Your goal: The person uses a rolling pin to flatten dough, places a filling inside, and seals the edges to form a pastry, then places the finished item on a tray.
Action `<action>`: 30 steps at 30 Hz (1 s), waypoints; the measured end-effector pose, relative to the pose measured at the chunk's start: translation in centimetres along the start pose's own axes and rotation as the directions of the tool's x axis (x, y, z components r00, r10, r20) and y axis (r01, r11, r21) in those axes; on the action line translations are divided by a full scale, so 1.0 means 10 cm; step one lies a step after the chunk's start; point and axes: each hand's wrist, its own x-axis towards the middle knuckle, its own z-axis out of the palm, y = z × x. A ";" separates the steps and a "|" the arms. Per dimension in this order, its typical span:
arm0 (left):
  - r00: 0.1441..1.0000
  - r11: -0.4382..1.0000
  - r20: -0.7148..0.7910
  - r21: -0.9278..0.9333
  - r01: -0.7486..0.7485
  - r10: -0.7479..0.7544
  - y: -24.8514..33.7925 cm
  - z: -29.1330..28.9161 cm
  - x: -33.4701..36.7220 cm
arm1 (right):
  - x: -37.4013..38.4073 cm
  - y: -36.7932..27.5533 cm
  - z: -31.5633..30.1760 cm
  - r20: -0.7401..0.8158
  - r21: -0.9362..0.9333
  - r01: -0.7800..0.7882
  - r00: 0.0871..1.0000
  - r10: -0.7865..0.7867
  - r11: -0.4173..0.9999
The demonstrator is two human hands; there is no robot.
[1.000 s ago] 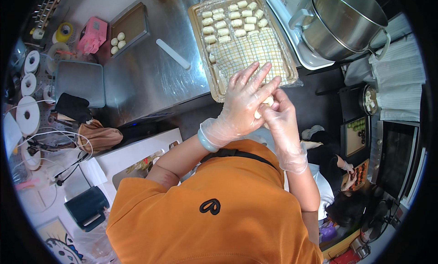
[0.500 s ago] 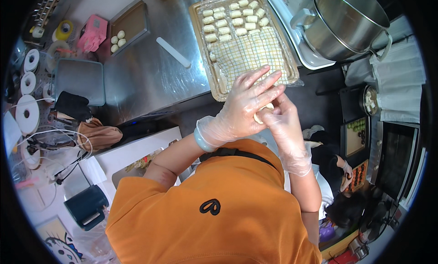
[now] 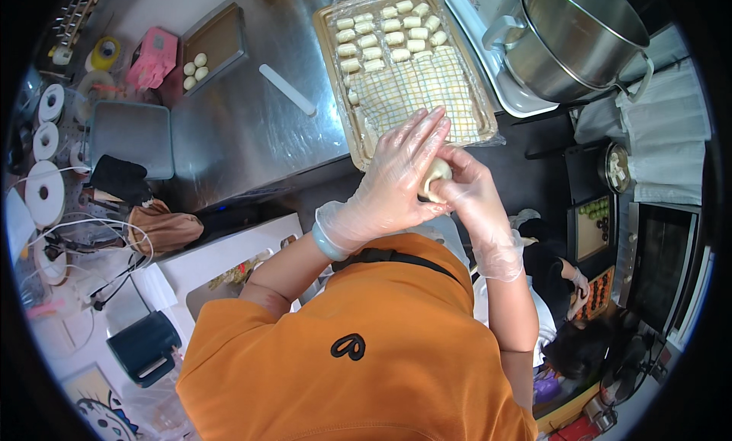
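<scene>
A pale, rounded piece of dough (image 3: 437,174) is held between my two hands, in front of the counter's near edge. My left hand (image 3: 398,173), in a clear plastic glove, cups its left side with long fingers pointing away and the thumb below. My right hand (image 3: 470,189), gloved likewise, closes round the other side, its thumb pressing at the dough's lower edge. Beyond the hands lies a tray (image 3: 328,41) lined with plastic film, with rows of short dough rolls (image 3: 394,38). A checked cloth (image 3: 412,86) covers its nearer part.
A white rolling pin (image 3: 287,90) lies on the steel counter (image 3: 263,140). Several dough balls rest in a smaller tray (image 3: 217,48) at the far left. Steel pots (image 3: 576,48) stand at far right. A co-worker's gloved hand (image 3: 581,286) is over another tray at right.
My left fingers have drawn together and tilted upright. My right hand has shifted round the dough, which shows more of its rounded side now.
</scene>
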 end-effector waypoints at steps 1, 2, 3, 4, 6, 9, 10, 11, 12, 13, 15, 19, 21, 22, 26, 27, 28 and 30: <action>1.000 0.999 0.012 0.031 -0.029 0.028 -0.01 0.00 0.00 | -0.01 0.01 0.00 0.032 -0.045 0.019 0.999 -0.018 0.999; 0.998 0.996 0.025 0.062 -0.057 0.055 -0.02 0.01 0.01 | -0.03 0.03 0.02 0.045 -0.022 0.035 0.998 -0.034 0.999; 0.996 0.992 0.038 0.093 -0.085 0.082 -0.04 0.02 0.01 | -0.04 0.04 0.04 0.024 -0.045 0.078 0.997 -0.077 0.996; 0.995 0.989 0.026 0.112 -0.098 0.096 -0.06 0.03 0.01 | -0.06 0.06 0.07 0.004 -0.068 0.121 0.993 -0.121 0.990; 0.993 0.989 -0.032 0.103 -0.106 0.110 -0.06 0.03 0.02 | -0.07 0.09 0.15 -0.058 -0.064 0.220 0.973 -0.224 0.973; 0.985 0.979 -0.095 0.159 -0.129 0.146 -0.09 0.04 0.03 | -0.11 0.09 0.19 -0.139 -0.268 0.073 0.984 -0.113 0.961; 0.981 0.972 -0.111 0.190 -0.138 0.161 -0.10 0.04 0.03 | -0.09 0.13 0.20 -0.155 -0.258 0.128 0.973 -0.172 0.958; 0.980 0.974 -0.128 0.191 -0.125 0.151 -0.10 0.06 0.03 | -0.05 0.20 0.22 -0.176 -0.251 0.186 0.956 -0.233 0.950; 0.979 0.975 -0.145 0.191 -0.112 0.141 -0.11 0.09 0.02 | -0.02 0.24 0.22 -0.196 -0.245 0.243 0.936 -0.293 0.939; 0.978 0.977 -0.162 0.192 -0.098 0.130 -0.11 0.12 0.02 | -0.01 0.24 0.21 -0.192 -0.243 0.229 0.941 -0.278 0.943; 0.977 0.974 -0.189 0.221 -0.053 0.096 -0.13 0.20 0.02 | 0.02 0.24 0.18 -0.188 -0.238 0.198 0.951 -0.246 0.951; 0.988 0.990 -0.130 0.106 0.093 -0.079 -0.25 0.39 -0.02 | 0.17 0.30 0.13 -0.169 0.211 0.073 0.985 -0.037 0.975; 0.995 0.996 0.019 0.012 0.093 -0.094 -0.22 0.29 -0.02 | 0.17 0.26 0.02 -0.124 0.223 -0.014 0.991 0.042 0.975; 0.993 0.995 0.078 -0.026 0.092 -0.090 -0.15 0.17 0.01 | 0.16 0.22 -0.04 -0.073 0.211 -0.055 0.995 0.072 0.976; 0.986 0.997 0.164 0.076 0.012 -0.024 -0.12 0.01 0.03 | 0.08 0.08 0.00 0.023 0.015 0.006 1.000 -0.007 1.000; 0.986 0.996 0.166 0.093 -0.011 -0.004 -0.12 0.01 0.05 | 0.06 0.08 0.01 0.021 -0.021 0.043 0.999 -0.043 0.999; 0.991 0.995 0.130 0.089 -0.034 0.022 -0.11 0.00 0.06 | 0.03 0.07 0.02 0.020 -0.058 0.081 0.997 -0.080 0.995; 0.996 0.994 0.058 0.084 -0.070 0.065 -0.11 0.01 0.04 | -0.01 0.08 0.11 -0.025 -0.035 0.158 0.987 -0.159 0.987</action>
